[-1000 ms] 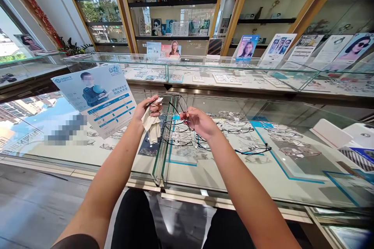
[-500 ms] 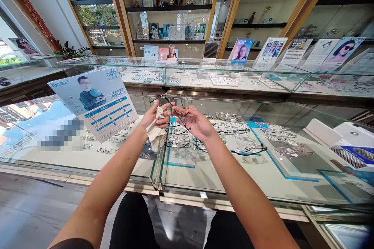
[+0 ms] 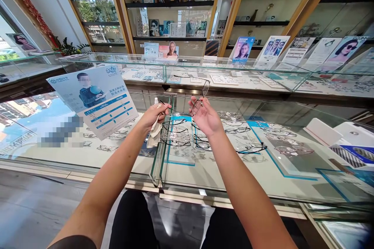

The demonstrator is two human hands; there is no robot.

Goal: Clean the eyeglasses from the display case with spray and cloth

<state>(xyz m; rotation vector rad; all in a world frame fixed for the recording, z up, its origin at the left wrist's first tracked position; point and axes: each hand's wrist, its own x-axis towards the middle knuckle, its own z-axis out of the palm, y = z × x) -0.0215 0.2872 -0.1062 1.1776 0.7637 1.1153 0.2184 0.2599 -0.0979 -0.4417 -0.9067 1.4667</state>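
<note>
My right hand (image 3: pixel 208 120) is raised over the glass counter, its fingers closed on a pair of eyeglasses (image 3: pixel 206 88) with thin dark rims. The glasses are tilted, one lens above the fingertips and the other behind them; a slim temple points up and left. To the left, my left hand (image 3: pixel 152 117) is closed around a cream cleaning cloth (image 3: pixel 155 131) that hangs below the palm. A short dark strip shows at its fingertips; I cannot tell whether it is part of the glasses. A small white bottle top (image 3: pixel 156 101) appears just behind that hand.
Several spectacle frames (image 3: pixel 178 143) lie inside the glass display counter (image 3: pixel 233 181) under my hands. A printed sign (image 3: pixel 93 101) stands at left. An open white box (image 3: pixel 350 134) sits at right. Another glass showcase (image 3: pixel 187 62) with upright cards runs behind.
My hands have moved apart. The right hand has carried the eyeglasses right and turned them, with a lens now higher. The left hand keeps the cloth and has shifted slightly down.
</note>
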